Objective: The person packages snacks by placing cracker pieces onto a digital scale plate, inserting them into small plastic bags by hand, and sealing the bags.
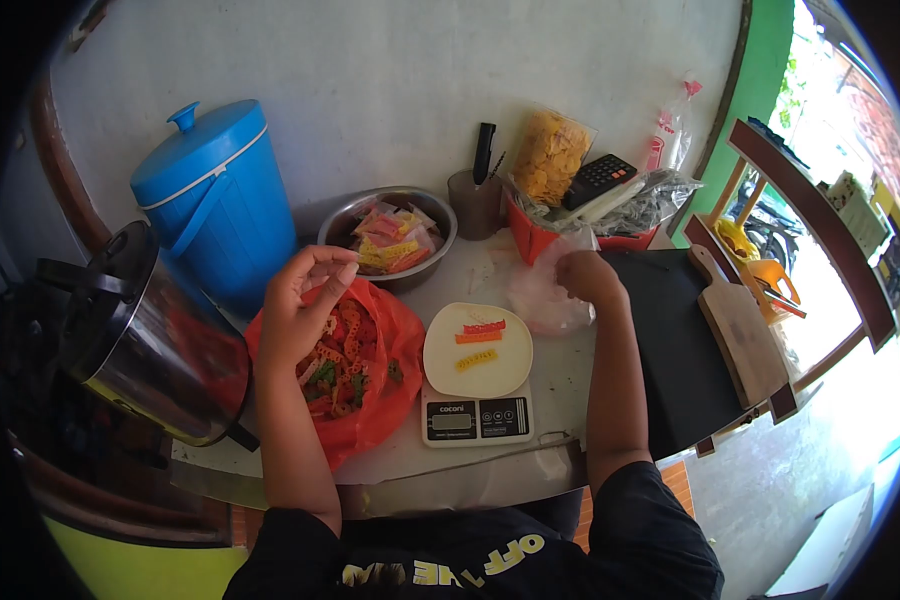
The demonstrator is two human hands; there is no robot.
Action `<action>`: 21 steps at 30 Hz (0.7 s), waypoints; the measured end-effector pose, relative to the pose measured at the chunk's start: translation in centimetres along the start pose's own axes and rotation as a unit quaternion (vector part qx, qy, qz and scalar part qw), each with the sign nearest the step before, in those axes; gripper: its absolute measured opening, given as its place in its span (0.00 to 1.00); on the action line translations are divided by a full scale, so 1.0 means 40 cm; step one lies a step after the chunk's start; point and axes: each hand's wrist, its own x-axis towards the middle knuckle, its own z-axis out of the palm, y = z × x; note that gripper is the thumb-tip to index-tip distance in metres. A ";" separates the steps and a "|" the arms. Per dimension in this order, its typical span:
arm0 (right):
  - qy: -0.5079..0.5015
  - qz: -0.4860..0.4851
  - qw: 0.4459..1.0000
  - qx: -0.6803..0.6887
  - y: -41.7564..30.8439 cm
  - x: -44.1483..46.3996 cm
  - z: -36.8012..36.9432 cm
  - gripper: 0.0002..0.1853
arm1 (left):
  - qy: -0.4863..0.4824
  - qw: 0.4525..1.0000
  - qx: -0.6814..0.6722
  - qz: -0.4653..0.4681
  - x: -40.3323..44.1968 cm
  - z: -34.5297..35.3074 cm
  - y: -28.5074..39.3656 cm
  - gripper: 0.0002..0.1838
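My left hand point(302, 305) hovers over a red plastic bag point(395, 330) full of colourful wavy dry snack pieces point(332, 375). Its thumb and fingers are apart, with nothing visible between them. Beyond the scale, my right hand point(590, 276) has its fingers closed on a thin clear plastic bag point(553, 290); the fingertips are partly hidden. Between my forearms stands a kitchen scale point(477, 420) with a cream square plate point(478, 382) on top. A few red, orange and yellow wavy pieces point(477, 360) lie on the plate.
Behind the red bag, a steel bowl point(448, 228) holds small filled packets. A blue cooler jug point(215, 200) and a dark pot point(165, 350) stand left. At the back right are a grey cup point(475, 212) and an orange basket point(522, 228); a wooden board point(738, 335) lies right.
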 end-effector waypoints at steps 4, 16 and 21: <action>0.114 0.023 0.970 0.212 -0.014 -0.063 -0.079 0.12 | 0.007 0.999 -0.035 0.015 0.000 0.016 0.021 0.10; 0.209 0.118 0.897 0.371 -0.022 -0.152 -0.163 0.15 | 0.002 0.990 -0.127 0.056 0.030 0.110 0.045 0.10; 0.301 0.084 0.888 0.338 -0.038 -0.150 -0.178 0.13 | -0.031 0.993 -0.113 0.028 0.022 0.125 0.027 0.11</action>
